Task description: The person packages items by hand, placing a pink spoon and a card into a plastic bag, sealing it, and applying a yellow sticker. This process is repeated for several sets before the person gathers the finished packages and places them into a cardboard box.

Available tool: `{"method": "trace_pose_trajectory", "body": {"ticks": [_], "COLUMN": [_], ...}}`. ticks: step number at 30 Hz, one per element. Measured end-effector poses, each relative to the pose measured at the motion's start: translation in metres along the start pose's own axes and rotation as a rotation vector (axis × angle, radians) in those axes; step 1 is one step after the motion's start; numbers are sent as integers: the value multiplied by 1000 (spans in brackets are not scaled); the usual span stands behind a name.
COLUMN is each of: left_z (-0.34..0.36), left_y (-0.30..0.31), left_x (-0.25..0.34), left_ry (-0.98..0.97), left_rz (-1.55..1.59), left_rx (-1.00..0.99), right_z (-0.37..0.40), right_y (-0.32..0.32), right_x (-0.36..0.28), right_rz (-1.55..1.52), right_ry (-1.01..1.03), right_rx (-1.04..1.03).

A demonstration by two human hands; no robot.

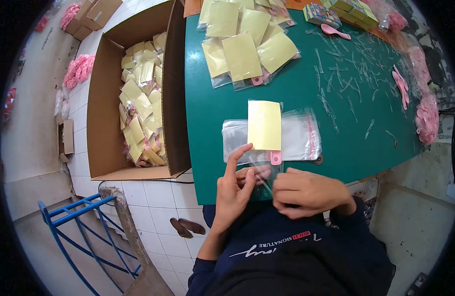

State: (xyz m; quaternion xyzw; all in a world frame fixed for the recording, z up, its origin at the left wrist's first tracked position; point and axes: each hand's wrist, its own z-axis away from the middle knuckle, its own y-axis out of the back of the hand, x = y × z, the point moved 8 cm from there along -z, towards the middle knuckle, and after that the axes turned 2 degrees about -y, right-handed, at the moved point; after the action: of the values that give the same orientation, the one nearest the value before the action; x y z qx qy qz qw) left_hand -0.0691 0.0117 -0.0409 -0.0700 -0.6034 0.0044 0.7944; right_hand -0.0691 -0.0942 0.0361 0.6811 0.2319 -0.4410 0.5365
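Note:
A clear plastic bag [264, 170] holds a pale yellow card [265, 125] and a pink plastic piece [276, 158], whose holed end shows below the card. My left hand [235, 185] has its index finger stretched to the card's lower left corner. Its thumb and other fingers are around the bag's loose lower end. Across from it, my right hand [309, 192] is closed on the bag's lower right edge, fingertips partly hidden. Under the bag lies a stack of clear plastic bags [301, 135] on the green table [212, 172].
Filled bags with yellow cards [241, 56] are piled at the table's back. Clear plastic strips [346, 79], a pink spoon [335, 31] and small boxes [321, 14] lie right. A large cardboard box [102, 113] of filled bags stands left, near a blue metal frame [82, 217].

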Motion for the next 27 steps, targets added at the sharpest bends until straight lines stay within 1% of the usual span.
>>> {"method": "trace_pose_trajectory", "body": {"ticks": [1,3,4,5,6,7,8,9,11,13,14,16,19,22,25,27], "left_z": [1,2,2,3,4,4,4,6,3,4,3,4,5,8,12,16], "left_y": [1,-1,-3,-3,-4,-4,-5,-5,-5,-5,-5,-6,-5,-3,1,-3], "left_x": [-2,-3,-3,-3,-2,-1,-1,-3,-2,-3,-3,-4,-4,-7,-2,-1], "left_ry": [28,28,29,58,86,109,102,102,94,117,126,153,154,135,131,116], "left_rz": [49,-22,-60,-48,-35,-21,-36,-52,-66,-82,-74,-58,-7,74,-28,155], "left_rx": [-6,-88,-133,-125,-118,-108,-118,-127,-128,-132,-132,-136,-145,-179,-208,-236], "right_z": [6,35,54,79,106,158,195,187,143,73,51,21,9,25,38,38], "right_y": [10,51,88,128,166,194,212,208,181,124,95,57,41,59,51,29], "right_x": [-1,16,29,47,70,104,113,101,63,36,33,32,46,27,22,24], "right_rz": [-97,-276,-220,-42,-92,666,1456,1317,1040,813,655,589,573,610,442,255], "right_ry": [86,50,35,-37,-387,-737,-1041,-989,-861,-449,-368,-239,-306,-277,-358,-338], "right_rx": [-29,-99,25,177,435,598,707,793,947,739,674,579,510,611,626,620]}}
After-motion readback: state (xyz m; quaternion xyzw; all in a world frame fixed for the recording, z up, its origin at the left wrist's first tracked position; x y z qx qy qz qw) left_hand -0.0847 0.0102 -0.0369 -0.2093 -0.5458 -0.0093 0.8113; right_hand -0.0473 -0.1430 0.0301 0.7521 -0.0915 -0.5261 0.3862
